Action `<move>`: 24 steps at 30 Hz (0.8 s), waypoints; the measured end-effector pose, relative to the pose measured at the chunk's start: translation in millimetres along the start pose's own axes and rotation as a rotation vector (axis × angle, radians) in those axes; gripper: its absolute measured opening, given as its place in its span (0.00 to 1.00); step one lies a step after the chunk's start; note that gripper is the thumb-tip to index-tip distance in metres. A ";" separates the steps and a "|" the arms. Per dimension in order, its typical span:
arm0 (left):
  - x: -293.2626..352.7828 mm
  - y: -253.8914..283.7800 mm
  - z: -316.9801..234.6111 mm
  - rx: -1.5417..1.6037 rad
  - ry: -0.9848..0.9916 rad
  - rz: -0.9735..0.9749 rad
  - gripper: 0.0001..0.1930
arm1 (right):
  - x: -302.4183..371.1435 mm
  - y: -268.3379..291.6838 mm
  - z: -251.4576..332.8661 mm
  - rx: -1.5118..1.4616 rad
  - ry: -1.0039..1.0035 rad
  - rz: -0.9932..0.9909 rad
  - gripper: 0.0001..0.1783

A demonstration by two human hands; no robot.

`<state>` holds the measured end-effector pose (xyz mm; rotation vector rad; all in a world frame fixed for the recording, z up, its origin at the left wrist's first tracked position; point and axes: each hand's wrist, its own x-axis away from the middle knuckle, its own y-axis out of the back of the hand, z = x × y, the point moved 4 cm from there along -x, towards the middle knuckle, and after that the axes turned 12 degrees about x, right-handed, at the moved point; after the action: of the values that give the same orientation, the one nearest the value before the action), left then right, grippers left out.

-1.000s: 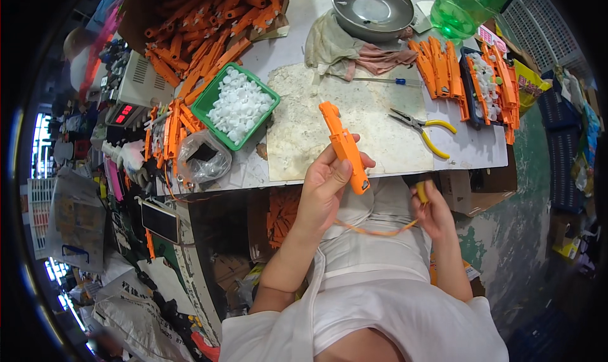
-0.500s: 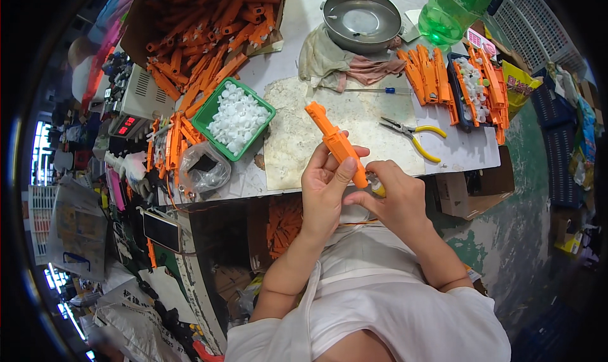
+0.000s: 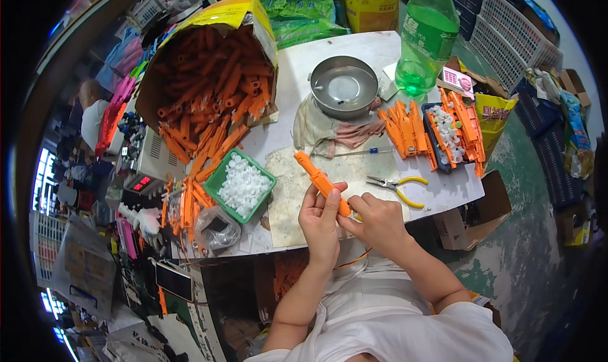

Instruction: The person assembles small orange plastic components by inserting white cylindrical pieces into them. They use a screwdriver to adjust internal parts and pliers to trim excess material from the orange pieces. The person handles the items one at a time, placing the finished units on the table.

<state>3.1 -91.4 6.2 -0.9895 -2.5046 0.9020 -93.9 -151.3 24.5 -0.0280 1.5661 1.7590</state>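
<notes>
My left hand is closed round a long orange plastic part, its thumb lying along the top. The part slants from upper left to lower right above the near edge of the worktable. At its near end my right hand is closed, with the fingers pinched against or right beside the part. A bit of yellow shows between those fingers, too small and covered to name. Pliers with yellow handles lie open to the right of the hands. Left of them stands a green tray full of small white plastic pieces.
A cardboard box full of orange parts stands at the back left. Behind the hands are a round metal pan on a rag, a screwdriver and a green bottle. More orange parts lie at the right.
The view has tilted up, showing more of the table's far side. My right hand has come closer to the near end of the orange part; my left hand keeps its hold.
</notes>
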 end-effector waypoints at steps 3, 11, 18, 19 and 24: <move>-7.2 -2.1 2.7 -0.072 -0.063 0.028 0.24 | -9.0 -3.2 -6.9 -0.054 -0.027 -0.028 0.16; -12.0 19.7 13.4 -0.508 -0.326 0.104 0.25 | -47.1 -16.1 -77.1 0.024 -0.312 -0.075 0.19; -10.5 18.8 14.0 -0.592 -0.323 0.125 0.19 | -56.6 -25.0 -91.9 0.108 -0.353 0.014 0.23; -9.9 18.6 14.0 -0.588 -0.322 0.126 0.18 | -57.3 -25.9 -92.1 0.109 -0.345 0.009 0.23; -8.5 20.1 15.2 -0.574 -0.280 0.112 0.16 | -60.7 -25.8 -88.4 0.110 -0.305 0.044 0.22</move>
<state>12.1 -92.7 -18.8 -1.2487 -3.0619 0.3586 -77.3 -259.4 10.6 0.3167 1.4441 1.6190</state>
